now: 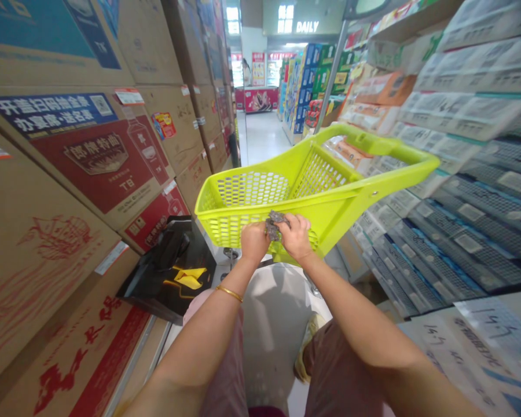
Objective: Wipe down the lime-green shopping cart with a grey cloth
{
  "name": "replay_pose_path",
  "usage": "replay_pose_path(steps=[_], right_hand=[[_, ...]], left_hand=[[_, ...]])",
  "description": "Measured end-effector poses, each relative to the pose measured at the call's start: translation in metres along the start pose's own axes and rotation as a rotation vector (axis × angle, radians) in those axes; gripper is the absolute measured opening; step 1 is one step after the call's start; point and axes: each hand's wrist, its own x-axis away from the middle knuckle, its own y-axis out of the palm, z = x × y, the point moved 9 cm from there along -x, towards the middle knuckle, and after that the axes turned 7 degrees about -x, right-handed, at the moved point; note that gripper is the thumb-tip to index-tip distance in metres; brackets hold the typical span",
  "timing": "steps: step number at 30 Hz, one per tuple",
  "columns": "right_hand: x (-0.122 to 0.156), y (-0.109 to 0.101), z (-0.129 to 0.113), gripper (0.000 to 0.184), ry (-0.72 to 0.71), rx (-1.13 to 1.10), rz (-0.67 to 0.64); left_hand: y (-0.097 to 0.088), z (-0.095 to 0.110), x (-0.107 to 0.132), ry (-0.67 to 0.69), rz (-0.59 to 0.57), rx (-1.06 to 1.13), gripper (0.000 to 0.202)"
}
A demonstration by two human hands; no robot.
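Both my hands meet in front of the side of a yellow-green shopping cart (243, 191). My left hand (255, 240), with a gold bangle on its wrist, is closed on one end of a crumpled dark grey cloth (272, 229). On the cloth's other side my right hand (296, 234) grips it with bent fingers. The cloth bunches up between the two hands. Slotted basket walls are right behind them, and whether the cloth touches the cart I cannot tell. The cart's handle (421, 162) points to the right.
Stacked cardboard boxes (113, 156) wall the left side. A black container (169, 278) with a yellow piece (190, 278) on it stands at their foot. Packaged goods (464, 231) rise in piles on the right. An aisle floor (267, 136) runs on beyond the cart.
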Motion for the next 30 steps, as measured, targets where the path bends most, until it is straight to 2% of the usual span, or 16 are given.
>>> replay_pose_path(steps=[6, 13, 19, 22, 26, 30], right_hand=[[0.026, 0.003, -0.009, 0.023, -0.174, 0.077, -0.02], [0.014, -0.003, -0.004, 0.028, -0.093, 0.012, -0.084], [-0.019, -0.043, 0.009, 0.03, 0.106, -0.023, 0.163], [-0.027, -0.051, 0.009, 0.03, 0.129, -0.034, 0.23], [-0.024, -0.041, 0.006, 0.025, 0.115, -0.02, 0.219], [-0.01, -0.021, -0.003, 0.024, 0.021, 0.013, 0.123]], left_hand=[[-0.002, 0.001, 0.002, 0.012, 0.041, 0.017, 0.018], [-0.004, 0.002, 0.003, -0.004, 0.054, 0.012, 0.021], [-0.002, 0.002, 0.003, -0.031, 0.032, -0.018, 0.025], [-0.003, 0.003, 0.003, -0.028, 0.02, -0.027, 0.027], [-0.003, 0.003, 0.002, -0.016, -0.005, -0.043, 0.029], [-0.001, 0.001, 0.001, 0.0, -0.013, -0.025, 0.021]])
